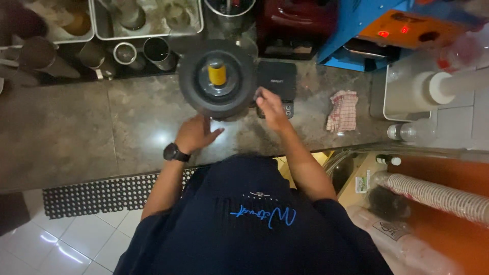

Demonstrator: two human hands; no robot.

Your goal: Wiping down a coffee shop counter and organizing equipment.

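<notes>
Blender [217,79]: stands on the dark stone tabletop [91,127], seen from straight above, right in front of the person.
Look: round dark grey lid with a yellow cap at its centre; the jug beneath is hidden by the lid.
Left hand [195,133]: rests near the blender's lower left edge, fingers spread, grip open and holding nothing.
Right hand [271,108]: lies at the blender's right side, over a small black scale [277,81]; fingers curled, perhaps touching the lid's rim, though the dim light makes this hard to tell.
Risk: the blender could tip or slide, since neither hand clearly steadies it.
Risk: a loose lid could let the contents spill.
Nearby: a red checked cloth [342,110] lies to the right, metal cups [158,51] stand behind.
</notes>
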